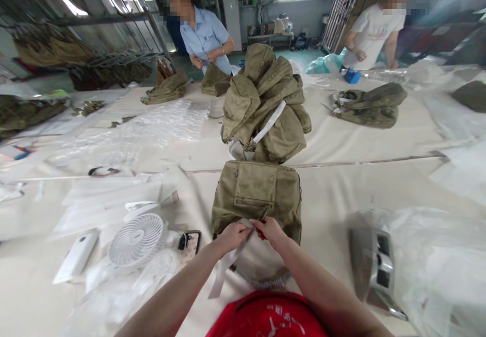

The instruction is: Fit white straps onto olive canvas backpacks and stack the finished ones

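With narrowed fingers, your left hand (236, 235) and right hand (272, 232) pinch a white strip (219, 276) over the green bag (256, 179), which lies near centre on the cream table (334, 185), a bag pile (266, 94) beyond, a fan (138, 240) left, 2 people (205, 33) and a tall cabinet (232, 26) far.

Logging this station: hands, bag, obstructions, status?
Left hand grips white strip; right hand beside it, grip unclear. Olive bag on table. Bag pile just beyond.
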`<state>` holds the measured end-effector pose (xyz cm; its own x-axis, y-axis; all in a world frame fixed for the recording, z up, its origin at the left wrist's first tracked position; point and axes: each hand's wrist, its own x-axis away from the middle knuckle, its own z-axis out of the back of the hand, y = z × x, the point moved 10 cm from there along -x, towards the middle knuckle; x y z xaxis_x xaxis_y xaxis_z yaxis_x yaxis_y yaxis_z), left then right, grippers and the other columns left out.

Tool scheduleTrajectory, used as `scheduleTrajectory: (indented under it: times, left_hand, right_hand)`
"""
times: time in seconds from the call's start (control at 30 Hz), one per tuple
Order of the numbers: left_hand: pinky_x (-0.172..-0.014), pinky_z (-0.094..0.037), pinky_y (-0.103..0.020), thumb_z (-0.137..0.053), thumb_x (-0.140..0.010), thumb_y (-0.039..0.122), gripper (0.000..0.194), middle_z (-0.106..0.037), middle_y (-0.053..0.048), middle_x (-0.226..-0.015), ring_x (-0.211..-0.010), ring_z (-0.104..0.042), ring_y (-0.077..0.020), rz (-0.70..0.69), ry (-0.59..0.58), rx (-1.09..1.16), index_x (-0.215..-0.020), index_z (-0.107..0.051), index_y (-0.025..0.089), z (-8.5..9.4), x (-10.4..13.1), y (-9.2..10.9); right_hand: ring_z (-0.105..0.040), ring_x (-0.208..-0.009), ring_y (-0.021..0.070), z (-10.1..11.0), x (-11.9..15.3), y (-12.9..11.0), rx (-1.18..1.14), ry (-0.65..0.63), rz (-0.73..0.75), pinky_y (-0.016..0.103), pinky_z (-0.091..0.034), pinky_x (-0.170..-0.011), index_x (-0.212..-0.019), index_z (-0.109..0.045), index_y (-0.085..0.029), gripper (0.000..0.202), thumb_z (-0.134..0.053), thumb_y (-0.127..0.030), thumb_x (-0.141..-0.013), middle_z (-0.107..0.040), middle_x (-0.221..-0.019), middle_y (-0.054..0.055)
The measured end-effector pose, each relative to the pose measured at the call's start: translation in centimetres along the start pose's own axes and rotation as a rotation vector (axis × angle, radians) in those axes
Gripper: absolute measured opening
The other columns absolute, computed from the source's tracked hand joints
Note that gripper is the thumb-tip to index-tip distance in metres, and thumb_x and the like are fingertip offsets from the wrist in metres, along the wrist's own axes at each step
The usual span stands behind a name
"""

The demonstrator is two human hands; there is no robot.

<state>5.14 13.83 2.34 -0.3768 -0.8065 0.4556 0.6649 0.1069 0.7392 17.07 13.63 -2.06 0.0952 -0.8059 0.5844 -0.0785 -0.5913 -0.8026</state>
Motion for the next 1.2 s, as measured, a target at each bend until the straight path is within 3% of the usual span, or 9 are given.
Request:
scheduleTrajectory:
  times: [0.17,0.27,0.37,0.5,0.63,0.73,0.83,1.2]
  left_hand:
    - [-0.053,-0.022,-0.027,-0.042,-0.085,0.049,0.047,-0.032,0.004,-0.049,-0.051,-0.034,-0.0113,-0.004,0.038,-0.127,-0.050,-0.050,0.018,0.5,-1.3,0.4]
    - [-0.053,-0.021,-0.027,-0.041,-0.086,0.051,0.049,-0.036,0.004,-0.049,-0.050,-0.037,-0.0116,-0.015,0.055,-0.201,-0.052,-0.053,0.018,0.6,-2.2,1.1]
    - [-0.052,-0.021,-0.027,-0.038,-0.087,0.055,0.053,-0.041,0.003,-0.049,-0.050,-0.040,-0.0123,0.031,0.089,-0.275,-0.056,-0.059,0.018,0.8,-3.4,1.7]
    - [-0.052,-0.021,-0.028,-0.039,-0.088,0.053,0.051,-0.048,0.001,-0.051,-0.050,-0.042,-0.0131,0.089,0.104,-0.365,-0.061,-0.064,0.018,1.0,-4.7,2.7]
    - [-0.053,-0.020,-0.029,-0.041,-0.089,0.048,0.048,-0.050,-0.001,-0.051,-0.050,-0.042,-0.0131,0.072,0.124,-0.429,-0.059,-0.065,0.018,1.1,-5.9,3.8]
    - [-0.052,-0.019,-0.029,-0.043,-0.089,0.044,0.046,-0.049,0.000,-0.049,-0.049,-0.039,-0.0121,0.059,0.120,-0.406,-0.058,-0.065,0.017,0.7,-6.8,4.0]
    - [-0.053,-0.020,-0.028,-0.042,-0.090,0.042,0.046,-0.049,0.001,-0.050,-0.049,-0.039,-0.0113,0.040,0.099,-0.379,-0.060,-0.066,0.016,0.2,-7.5,3.9]
    - [-0.052,-0.021,-0.026,-0.039,-0.090,0.051,0.053,-0.051,0.001,-0.053,-0.052,-0.042,-0.0110,-0.024,0.099,-0.293,-0.065,-0.069,0.015,-0.8,-9.7,3.9]
  right_hand:
    - [-0.049,-0.043,0.0102,2.3,-0.4,0.1,-0.165,0.064,-0.119,0.022,-0.036,-0.040,-0.066,-0.057,-0.018,0.033,-0.062,-0.047,-0.082,-0.060,-0.057,0.002]
    - [-0.042,-0.037,0.0081,3.9,-1.2,-0.7,-0.112,0.120,-0.073,0.021,-0.029,-0.036,-0.063,-0.055,-0.018,0.026,-0.062,-0.035,-0.082,-0.053,-0.050,-0.002]
    - [-0.036,-0.033,0.0068,3.7,-2.0,-0.9,-0.045,0.104,-0.044,0.021,-0.023,-0.034,-0.056,-0.052,-0.018,0.028,-0.059,-0.025,-0.083,-0.046,-0.044,-0.004]
    - [-0.037,-0.034,0.0079,4.1,-2.6,-1.0,0.080,0.097,-0.039,0.023,-0.024,-0.035,-0.057,-0.054,-0.018,0.025,-0.057,-0.023,-0.082,-0.048,-0.045,-0.003]
    - [-0.056,-0.049,0.0130,6.9,-2.3,-3.4,0.302,0.280,0.186,0.022,-0.038,-0.044,-0.077,-0.062,-0.019,0.006,-0.065,-0.024,-0.075,-0.063,-0.061,0.001]
    - [-0.064,-0.061,0.0149,7.7,-2.2,-4.1,0.284,0.310,0.326,0.023,-0.048,-0.054,-0.101,-0.063,-0.020,0.023,-0.057,-0.020,-0.078,-0.068,-0.078,0.002]
    - [-0.066,-0.062,0.0148,8.0,-2.8,-3.6,0.310,0.317,0.332,0.024,-0.050,-0.059,-0.113,-0.062,-0.018,0.035,-0.046,-0.015,-0.081,-0.070,-0.082,0.003]
    - [-0.068,-0.074,0.0168,7.4,-4.5,-2.8,0.330,0.200,0.344,0.025,-0.053,-0.069,-0.093,-0.072,-0.019,0.034,-0.043,-0.008,-0.077,-0.073,-0.087,0.006]
